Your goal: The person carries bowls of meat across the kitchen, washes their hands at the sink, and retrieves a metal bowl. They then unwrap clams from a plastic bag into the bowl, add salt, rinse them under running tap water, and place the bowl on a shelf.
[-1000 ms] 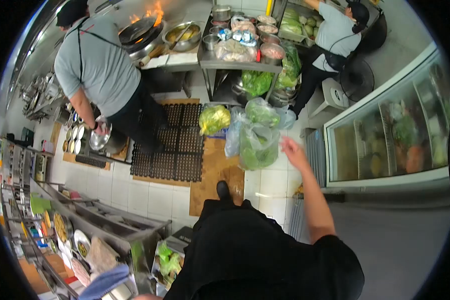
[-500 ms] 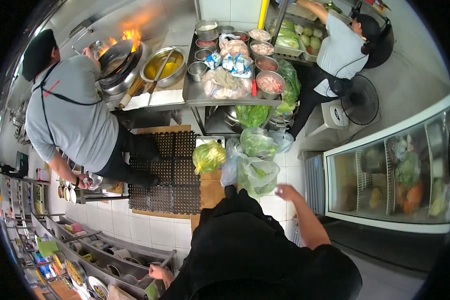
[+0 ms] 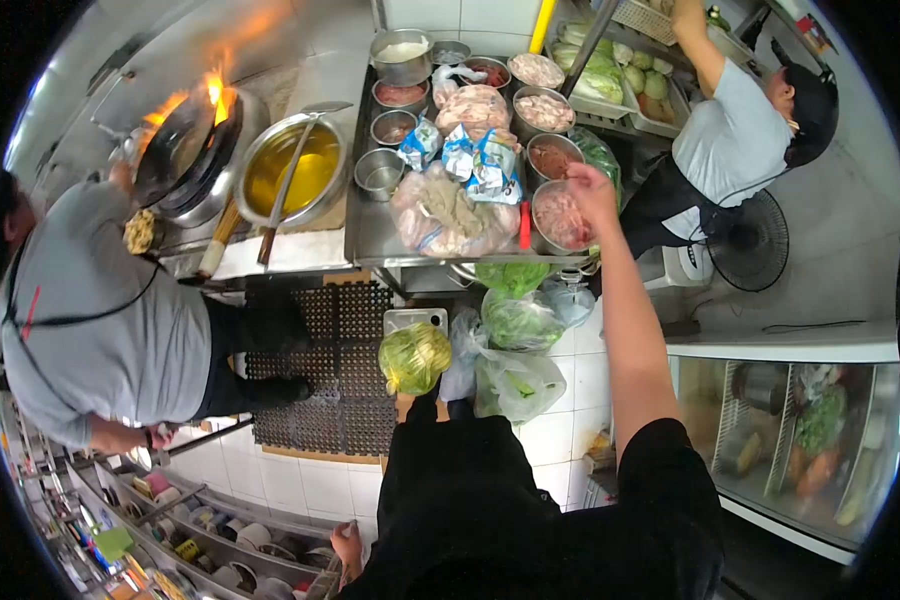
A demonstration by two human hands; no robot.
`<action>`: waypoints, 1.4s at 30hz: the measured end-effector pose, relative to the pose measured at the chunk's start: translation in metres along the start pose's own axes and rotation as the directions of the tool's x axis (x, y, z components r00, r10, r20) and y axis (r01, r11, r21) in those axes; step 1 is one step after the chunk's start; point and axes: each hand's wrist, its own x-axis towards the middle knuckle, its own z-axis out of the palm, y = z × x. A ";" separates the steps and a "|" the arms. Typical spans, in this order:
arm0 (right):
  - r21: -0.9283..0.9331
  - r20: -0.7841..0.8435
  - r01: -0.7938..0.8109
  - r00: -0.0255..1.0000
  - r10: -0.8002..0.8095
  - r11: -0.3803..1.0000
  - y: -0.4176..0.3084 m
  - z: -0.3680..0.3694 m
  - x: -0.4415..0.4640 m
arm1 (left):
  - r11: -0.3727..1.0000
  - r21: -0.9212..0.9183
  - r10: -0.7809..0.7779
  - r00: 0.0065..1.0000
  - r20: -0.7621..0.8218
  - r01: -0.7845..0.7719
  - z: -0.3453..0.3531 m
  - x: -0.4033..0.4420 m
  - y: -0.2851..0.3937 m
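My right hand (image 3: 594,196) reaches over the right front of the steel table (image 3: 370,240), at the rim of a bowl of pinkish meat (image 3: 562,216); its fingers are partly bent, and whether they grip anything is unclear. Beside that bowl stand another with darker meat (image 3: 552,158) and a red-handled tool (image 3: 525,226). Bagged meat (image 3: 450,215) and blue-white packets (image 3: 492,165) lie in the table's middle. My left hand (image 3: 346,543) hangs low by the steel rack at bottom left, nearest its edge; its fingers are small and partly hidden.
At left a person (image 3: 110,300) works at a flaming wok (image 3: 185,150), beside a bowl of yellow oil (image 3: 292,170). Another person (image 3: 740,140) reaches to crates at upper right. Bagged greens (image 3: 518,385) and a yellow-green bag (image 3: 414,358) are before my feet; a glass-fronted fridge (image 3: 790,430) stands right.
The table now appears closer. My right hand has moved from above the floor bags up to the meat bowls. My left hand has come into view at the lower left. The person at left has leaned sideways.
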 end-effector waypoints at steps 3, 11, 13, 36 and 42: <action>-0.170 -0.085 -0.151 0.987 0.138 0.974 0.038 -0.016 0.064 | 0.994 0.033 0.105 0.989 -0.100 -0.102 -0.004 0.043 -0.014; -0.663 0.405 0.054 0.864 0.297 0.747 0.078 0.043 0.137 | 0.979 -0.193 -0.051 0.997 0.057 0.061 -0.056 0.116 0.088; -0.871 0.300 0.056 0.846 0.440 0.488 0.074 0.065 0.142 | 0.959 -0.273 -0.051 0.993 0.109 0.079 -0.059 0.128 0.094; -0.869 0.140 0.040 0.976 0.166 0.493 0.002 0.057 0.117 | 0.222 -0.182 0.974 0.227 -0.009 -0.958 0.014 0.174 0.648; -0.763 0.030 0.008 0.999 0.024 0.646 0.005 0.070 0.113 | 0.373 0.020 0.918 0.365 -0.154 -0.928 0.089 0.243 0.714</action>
